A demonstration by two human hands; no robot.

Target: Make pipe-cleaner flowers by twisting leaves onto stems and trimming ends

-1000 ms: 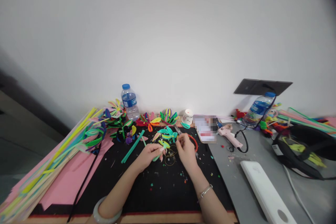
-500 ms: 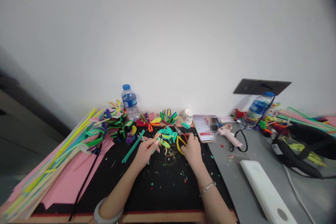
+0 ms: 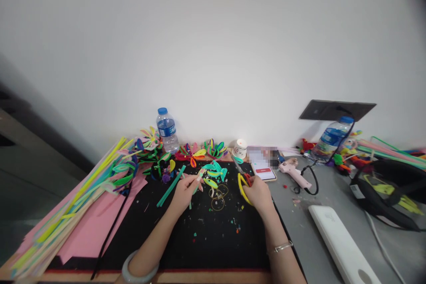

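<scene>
My left hand (image 3: pixel 187 190) is closed in a pinch around a pale green pipe cleaner (image 3: pixel 191 204); part of the strip is hidden by the fingers. In my right hand (image 3: pixel 261 193) are scissors (image 3: pixel 244 186) with yellow and red handles, their metal blades pointing away toward the paper cup. Between the hands lie several bent teal pipe cleaner pieces (image 3: pixel 214 169) and a yellow-green petal-shaped loop (image 3: pixel 210 183). Thin gold-coloured rings (image 3: pixel 218 204) rest just in front of them. Two straight teal pipe cleaners (image 3: pixel 171 186) lie beside my left hand.
Pipe cleaner bundles (image 3: pixel 66 213) lie on pink paper (image 3: pixel 89 226) at left. Behind are a water bottle (image 3: pixel 167 131), coloured pipe cleaner flowers (image 3: pixel 191 153) and a paper cup (image 3: pixel 239 148). At right are a phone (image 3: pixel 264 173), a pink glue gun (image 3: pixel 294 173) and a white box-like device (image 3: pixel 341 242).
My right hand has moved right and lifted the scissors away from the teal pieces. My left hand keeps its pinch in nearly the same spot. The view has shifted slightly.
</scene>
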